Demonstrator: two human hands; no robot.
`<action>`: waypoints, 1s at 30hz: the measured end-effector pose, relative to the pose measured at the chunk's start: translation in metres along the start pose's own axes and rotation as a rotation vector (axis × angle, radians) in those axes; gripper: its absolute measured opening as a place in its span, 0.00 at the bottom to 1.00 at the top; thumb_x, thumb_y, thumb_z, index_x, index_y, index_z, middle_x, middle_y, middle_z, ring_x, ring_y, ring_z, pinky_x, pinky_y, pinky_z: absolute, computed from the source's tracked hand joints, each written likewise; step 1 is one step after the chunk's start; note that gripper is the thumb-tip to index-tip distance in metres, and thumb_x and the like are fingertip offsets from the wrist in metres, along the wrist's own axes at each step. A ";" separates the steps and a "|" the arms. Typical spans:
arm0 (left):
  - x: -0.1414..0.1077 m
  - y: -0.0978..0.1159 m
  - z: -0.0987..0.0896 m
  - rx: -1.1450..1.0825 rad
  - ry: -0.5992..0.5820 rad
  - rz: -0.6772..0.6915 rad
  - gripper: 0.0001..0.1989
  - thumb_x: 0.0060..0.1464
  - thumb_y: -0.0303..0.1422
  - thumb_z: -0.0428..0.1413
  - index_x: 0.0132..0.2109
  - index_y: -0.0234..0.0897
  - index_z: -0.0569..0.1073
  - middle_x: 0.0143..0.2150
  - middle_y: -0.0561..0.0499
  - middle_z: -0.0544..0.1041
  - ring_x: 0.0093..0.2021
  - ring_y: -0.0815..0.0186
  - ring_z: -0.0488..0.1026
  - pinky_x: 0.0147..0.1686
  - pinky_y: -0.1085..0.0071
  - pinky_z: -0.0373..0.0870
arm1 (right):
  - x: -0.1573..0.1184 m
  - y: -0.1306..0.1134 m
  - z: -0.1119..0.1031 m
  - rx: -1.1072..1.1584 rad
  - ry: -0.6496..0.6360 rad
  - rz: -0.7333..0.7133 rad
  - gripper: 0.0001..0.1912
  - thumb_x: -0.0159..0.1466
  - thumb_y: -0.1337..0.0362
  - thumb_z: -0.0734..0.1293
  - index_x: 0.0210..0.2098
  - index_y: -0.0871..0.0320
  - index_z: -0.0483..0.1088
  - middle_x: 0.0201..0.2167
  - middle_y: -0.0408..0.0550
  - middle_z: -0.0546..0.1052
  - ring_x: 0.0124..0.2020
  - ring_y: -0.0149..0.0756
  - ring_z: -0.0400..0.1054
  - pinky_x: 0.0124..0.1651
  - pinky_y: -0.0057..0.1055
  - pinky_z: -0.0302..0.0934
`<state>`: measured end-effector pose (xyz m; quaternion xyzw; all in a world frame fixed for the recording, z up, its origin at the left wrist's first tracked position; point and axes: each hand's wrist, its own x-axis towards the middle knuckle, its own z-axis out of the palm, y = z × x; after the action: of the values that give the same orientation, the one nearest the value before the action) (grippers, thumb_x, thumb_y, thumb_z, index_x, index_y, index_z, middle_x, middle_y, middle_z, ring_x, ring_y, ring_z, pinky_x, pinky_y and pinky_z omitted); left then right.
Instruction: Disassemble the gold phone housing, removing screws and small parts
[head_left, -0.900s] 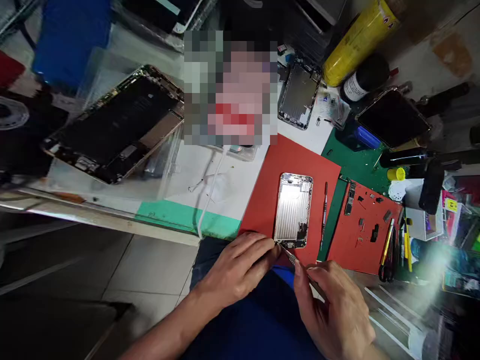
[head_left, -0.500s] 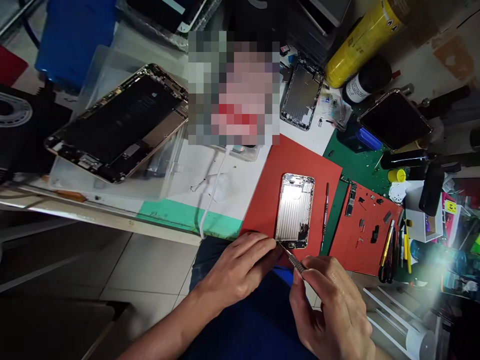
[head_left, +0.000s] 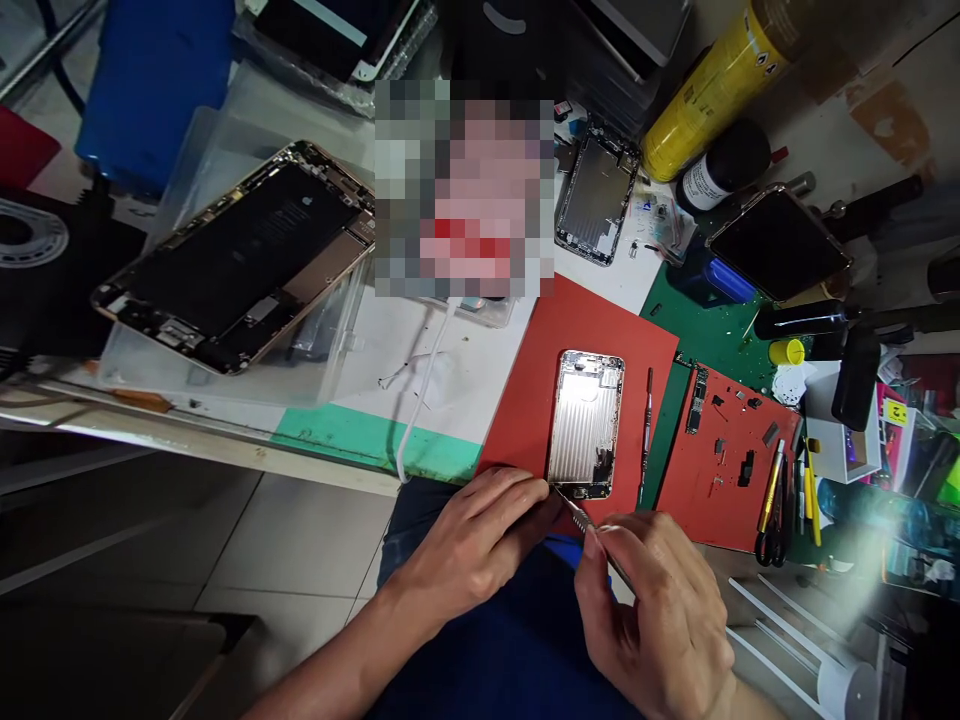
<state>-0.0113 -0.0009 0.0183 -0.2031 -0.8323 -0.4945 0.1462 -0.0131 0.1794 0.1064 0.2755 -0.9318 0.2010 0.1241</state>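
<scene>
A bare phone housing point(head_left: 587, 420), its silvery inside facing up under bright light, lies on a red mat point(head_left: 517, 385). My left hand point(head_left: 491, 525) is closed at the housing's near left corner, fingertips pressed against it and thumb mostly hidden. Between the thumb and fingers of my right hand point(head_left: 660, 600) is a slim pointed metal tool point(head_left: 577, 513) with a ribbed grip. Its tip meets the housing's near edge, close to my left fingertips. Beside the housing, a thin metal hand tool point(head_left: 646, 430) rests on the mat.
Another red mat point(head_left: 697, 490) on the right holds small phone parts, scissors point(head_left: 772, 545) and yellow-handled tools. An opened phone point(head_left: 247, 255) lies on a plastic box at left. Behind are another housing point(head_left: 598, 195), a yellow spray can point(head_left: 712, 95) and a white cable point(head_left: 424, 400).
The tool in my right hand has tilted slightly and shifted a little to the left with the hand. My left hand stays at the housing's corner. The whole view has shifted slightly.
</scene>
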 end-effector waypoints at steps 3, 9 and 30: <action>0.000 0.000 0.000 0.019 -0.004 0.013 0.09 0.69 0.22 0.58 0.52 0.38 0.74 0.43 0.51 0.82 0.42 0.63 0.80 0.43 0.65 0.80 | 0.002 -0.001 0.001 -0.030 0.011 -0.009 0.11 0.69 0.76 0.73 0.49 0.63 0.72 0.27 0.44 0.75 0.25 0.33 0.67 0.29 0.34 0.64; -0.002 -0.002 -0.002 -0.003 -0.028 0.037 0.10 0.69 0.23 0.58 0.54 0.37 0.75 0.45 0.48 0.82 0.43 0.62 0.79 0.44 0.65 0.79 | 0.003 -0.001 0.006 -0.034 0.034 -0.027 0.11 0.69 0.77 0.72 0.49 0.63 0.71 0.25 0.42 0.74 0.24 0.33 0.63 0.28 0.34 0.59; -0.003 -0.004 -0.002 0.007 -0.013 0.092 0.09 0.68 0.19 0.57 0.51 0.35 0.76 0.46 0.44 0.81 0.46 0.60 0.79 0.43 0.64 0.82 | 0.009 -0.004 0.007 -0.061 0.045 -0.011 0.08 0.71 0.78 0.67 0.47 0.63 0.72 0.22 0.41 0.69 0.24 0.34 0.59 0.29 0.36 0.55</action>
<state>-0.0103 -0.0049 0.0146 -0.2438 -0.8249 -0.4829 0.1639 -0.0192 0.1687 0.1049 0.2723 -0.9329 0.1781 0.1544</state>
